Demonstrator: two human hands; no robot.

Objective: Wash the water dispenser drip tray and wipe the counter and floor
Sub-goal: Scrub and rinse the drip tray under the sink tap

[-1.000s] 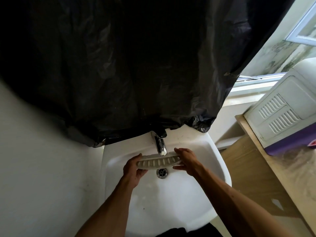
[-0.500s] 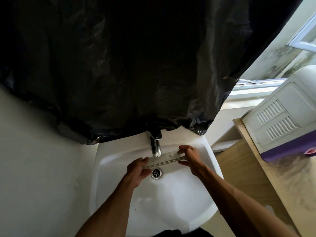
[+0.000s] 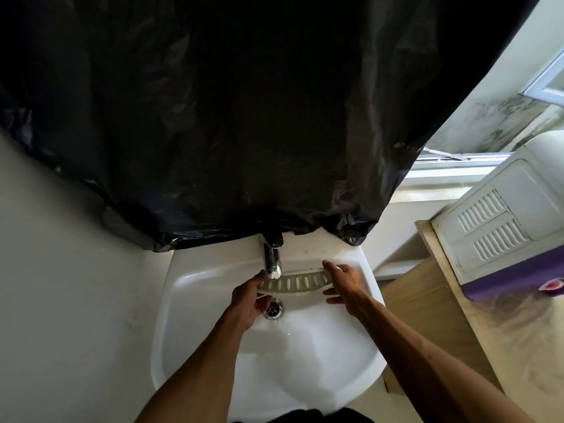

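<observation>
A long white slotted drip tray (image 3: 297,283) is held level over the white sink (image 3: 210,355), just under the chrome tap (image 3: 272,261). My left hand (image 3: 248,300) grips the tray's left end, above the drain (image 3: 273,307). My right hand (image 3: 345,285) holds the right end, thumb behind it and fingers spread below. The tray's slotted face points up toward me. I cannot tell whether water runs from the tap.
A black plastic sheet (image 3: 229,117) hangs on the wall above the sink, down to the tap. At right stands a wooden counter (image 3: 439,300) with a white and purple water dispenser (image 3: 503,227) on it. A window (image 3: 546,83) is at upper right.
The tray has turned from edge-on back to its slotted face up, and both hands have shifted slightly right under the tap.
</observation>
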